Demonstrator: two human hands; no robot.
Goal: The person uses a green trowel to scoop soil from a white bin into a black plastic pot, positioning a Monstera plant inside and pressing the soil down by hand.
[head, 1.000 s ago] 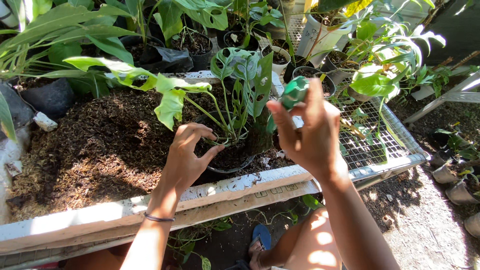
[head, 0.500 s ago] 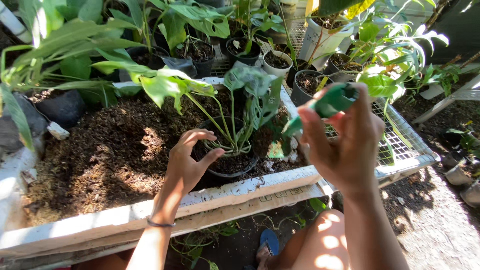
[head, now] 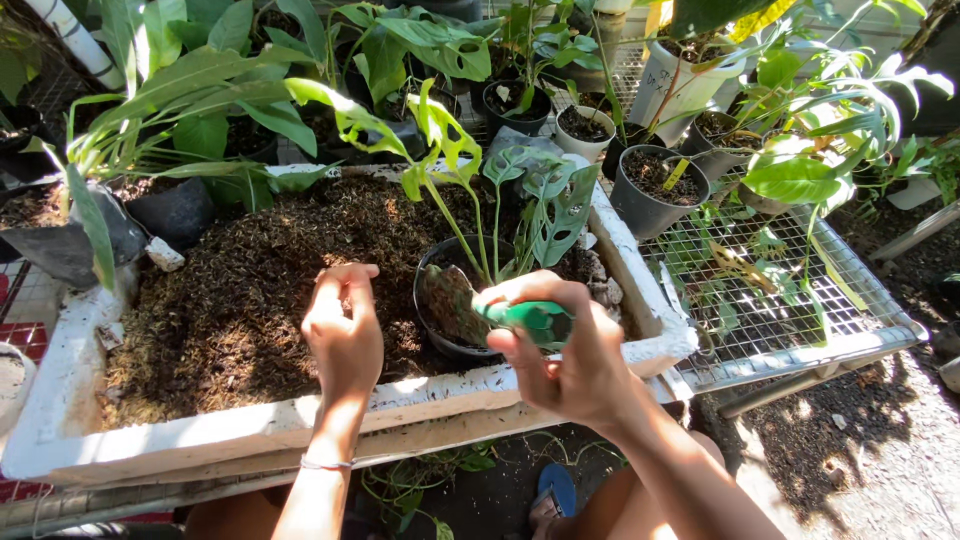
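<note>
My right hand (head: 575,365) grips the green handle of a small trowel (head: 500,310), fingers wrapped tight around it, and the soil-caked blade rests at the near rim of the black pot (head: 440,335). That pot sits sunk in the loose brown mix near the front edge of the white trough (head: 250,440), toward its right end, with a split-leaf plant (head: 540,205) standing upright in it. My left hand (head: 345,335) hovers over the mix just left of the pot, fingers curled inward and holding nothing that I can make out.

I judge the potting well along: the plant is already in the pot and standing by itself. What seems left is topping up around the stems and firming the soil, since plenty of mix lies heaped in the trough.

I cannot see how full the pot is, because the blade and my right hand cover its near side. My left fingertips are turned away from me, so whether they pinch a little soil is unclear. The trough's left end is cut off.
</note>
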